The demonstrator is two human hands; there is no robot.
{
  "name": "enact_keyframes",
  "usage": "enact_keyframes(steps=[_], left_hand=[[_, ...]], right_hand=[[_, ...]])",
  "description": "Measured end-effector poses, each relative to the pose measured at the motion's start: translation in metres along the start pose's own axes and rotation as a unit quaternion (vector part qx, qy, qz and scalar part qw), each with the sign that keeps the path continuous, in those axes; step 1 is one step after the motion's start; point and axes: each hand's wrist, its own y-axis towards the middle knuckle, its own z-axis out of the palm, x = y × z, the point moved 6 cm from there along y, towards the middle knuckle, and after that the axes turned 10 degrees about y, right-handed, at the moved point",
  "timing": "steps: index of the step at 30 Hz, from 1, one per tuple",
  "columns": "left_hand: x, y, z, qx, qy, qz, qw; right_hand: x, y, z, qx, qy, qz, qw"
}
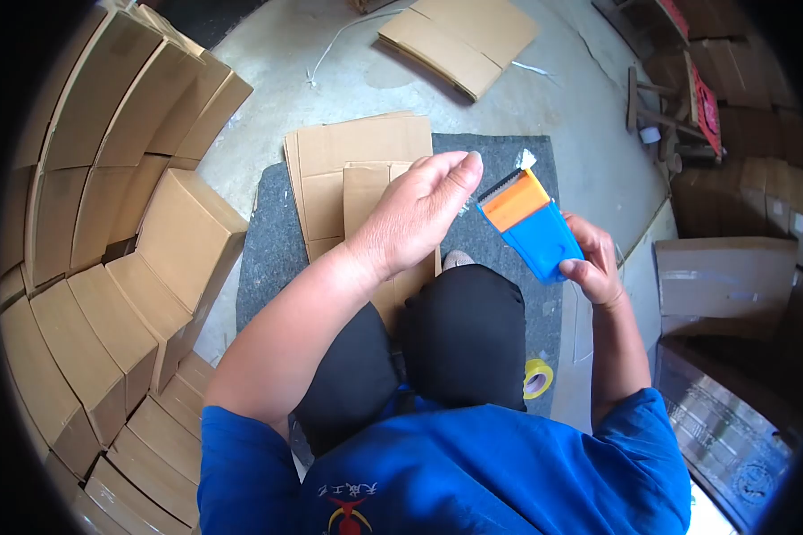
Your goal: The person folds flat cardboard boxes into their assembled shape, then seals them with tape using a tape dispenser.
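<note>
A blue and orange tape dispenser (pixel 528 227) with a dark toothed edge is held up by my right hand (pixel 593 260), whose fingers wrap round its blue lower end. A bit of clear tape (pixel 526 160) sticks up at the dispenser's top corner. My left hand (pixel 426 207) is raised beside the toothed edge, its thumb near it and its fingers close together; whether something thin is between them is too small to tell. Below my left hand, flat cardboard pieces (pixel 321 169) lie on a dark grey mat (pixel 268 232).
Rows of cardboard boxes (pixel 165 223) stand at the left. A roll of yellow tape (pixel 537 379) lies by my right knee. Flat cardboard (pixel 459 40) rests on the floor ahead. On the right are a cardboard box (pixel 727 276), a wooden stool (pixel 665 102) and wrapped sheets (pixel 723 428).
</note>
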Motion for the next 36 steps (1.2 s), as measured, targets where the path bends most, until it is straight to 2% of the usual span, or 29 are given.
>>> enact_keyframes(steps=[2, 6, 8, 10, 11, 16, 20, 22, 26, 28, 31, 36], left_hand=[[-0.008, -0.002, 0.006, 0.049, -0.083, 0.024, 0.995], [0.0, -0.013, 0.0, 0.065, -0.131, 0.032, 0.989], [0.009, -0.015, -0.002, 0.086, -0.179, -0.006, 0.98], [0.011, -0.018, -0.005, 0.099, -0.234, -0.041, 0.966], [0.014, -0.02, -0.004, 0.116, -0.287, -0.076, 0.948], [0.025, -0.017, -0.011, 0.118, -0.356, -0.11, 0.92], [0.034, -0.017, -0.02, 0.064, -0.34, -0.105, 0.932], [0.041, -0.015, -0.022, 0.068, -0.336, -0.11, 0.933], [0.048, -0.017, -0.048, -0.01, -0.243, -0.103, 0.964], [0.059, -0.022, -0.077, -0.07, -0.24, -0.108, 0.962], [0.103, -0.037, -0.112, -0.102, -0.271, -0.146, 0.946], [0.147, -0.04, -0.118, -0.125, -0.325, -0.214, 0.913]], right_hand=[[0.015, 0.008, 0.005, 0.029, -0.038, -0.021, 0.999], [0.021, 0.011, 0.015, 0.057, -0.086, -0.04, 0.994], [0.014, 0.014, 0.021, 0.061, -0.083, -0.05, 0.993], [0.004, 0.015, 0.023, 0.035, 0.005, -0.039, 0.999], [0.005, 0.016, 0.028, 0.038, 0.004, -0.039, 0.999], [0.011, 0.026, 0.035, 0.04, -0.001, -0.057, 0.998], [0.02, 0.035, 0.045, 0.039, -0.024, -0.044, 0.998], [0.022, 0.038, 0.053, 0.046, -0.036, 0.003, 0.998], [0.023, 0.049, 0.063, 0.047, -0.061, 0.054, 0.996], [0.028, 0.053, 0.063, 0.048, -0.07, 0.073, 0.994], [0.021, 0.054, 0.046, 0.076, -0.11, 0.117, 0.984], [0.008, 0.076, 0.051, 0.121, -0.145, 0.219, 0.957]])
